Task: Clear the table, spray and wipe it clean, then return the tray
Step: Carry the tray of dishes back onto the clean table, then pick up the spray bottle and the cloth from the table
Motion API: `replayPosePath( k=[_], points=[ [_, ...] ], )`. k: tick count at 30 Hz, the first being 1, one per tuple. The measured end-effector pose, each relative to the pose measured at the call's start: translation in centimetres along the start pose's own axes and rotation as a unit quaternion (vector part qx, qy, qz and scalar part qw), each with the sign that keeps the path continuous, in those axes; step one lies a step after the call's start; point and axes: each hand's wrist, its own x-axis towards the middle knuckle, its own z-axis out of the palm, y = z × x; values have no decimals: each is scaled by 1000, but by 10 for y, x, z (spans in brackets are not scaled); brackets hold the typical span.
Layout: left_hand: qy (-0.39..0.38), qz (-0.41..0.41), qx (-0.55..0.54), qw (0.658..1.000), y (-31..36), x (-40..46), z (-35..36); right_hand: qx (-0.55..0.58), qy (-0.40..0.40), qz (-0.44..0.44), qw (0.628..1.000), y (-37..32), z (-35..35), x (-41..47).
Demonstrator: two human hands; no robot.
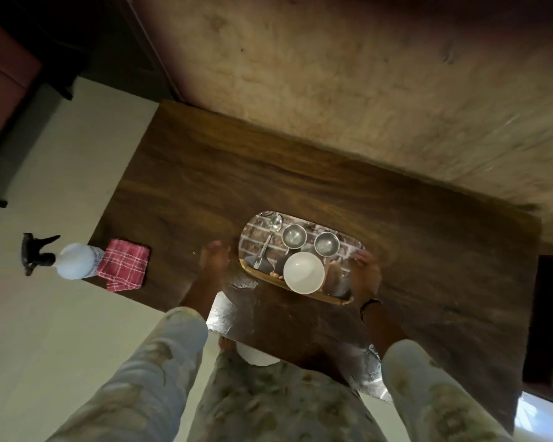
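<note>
An oval mirrored tray (256, 231) lies on the dark wooden table (224, 180). It carries a white bowl (303, 272), two small steel cups (293, 235) (326, 243) and a steel spoon (268, 242). My left hand (214, 260) hovers just left of the tray, fingers apart, blurred by motion. My right hand (366, 271) rests at the tray's right end, touching its rim; whether it grips the rim is unclear. A white spray bottle (75, 261) with a black trigger stands at the table's left corner beside a folded red checked cloth (124, 267).
A rough plastered wall (364, 74) runs behind the table's far edge. Pale floor (61, 330) lies to the left. A white object (256, 354) sits on the floor under the near edge. Dark furniture (10, 74) stands far left.
</note>
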Motion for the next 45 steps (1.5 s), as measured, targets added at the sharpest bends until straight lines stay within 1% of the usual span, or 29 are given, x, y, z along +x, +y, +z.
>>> replayPosePath(
  k=[3, 6, 8, 10, 13, 17, 21, 26, 29, 31, 34, 37, 39, 42, 45],
  points=[
    [2, 38, -57, 998, 12, -14, -28, -5, -26, -100, 995, -29, 19, -22],
    [-18, 52, -70, 996, 17, -22, -73, 13, -60, -135, 989, -58, 49, -50],
    [-32, 57, -40, 997, 21, -21, -103, 18, -74, -150, 986, -78, 75, -70],
    [-18, 52, 20, 998, 27, -16, -137, 21, -101, -171, 980, -98, 105, -93],
    [5, 61, 72, 996, 29, -4, -192, 40, -155, -133, 978, -122, 148, -127],
    [-1, 66, 96, 993, 11, 5, -275, -19, -251, -108, 962, -142, 205, -176],
    [32, 14, 141, 989, -17, 22, -352, -92, -304, -102, 943, -146, 258, -219],
    [43, 25, 183, 982, -17, 56, -411, -136, -344, -77, 926, -147, 316, -257],
    [25, 63, 223, 973, -3, 81, -423, -182, -369, -64, 909, -149, 349, -270],
    [-7, 102, 259, 961, 5, 101, -428, -190, -368, -26, 910, -145, 372, -274],
    [-59, 172, 329, 926, 14, 131, -433, -187, -329, 41, 925, -135, 398, -277],
    [-119, 223, 347, 903, 25, 157, -430, -177, -312, 94, 929, -125, 419, -278],
    [-152, 243, 329, 900, 31, 172, -427, -161, -291, 131, 934, -117, 431, -276],
    [-180, 260, 306, 898, 37, 187, -421, -155, -271, 158, 937, -106, 446, -272],
    [-190, 243, 318, 896, 33, 200, -416, -175, -247, 172, 938, -98, 463, -266]
  ],
)
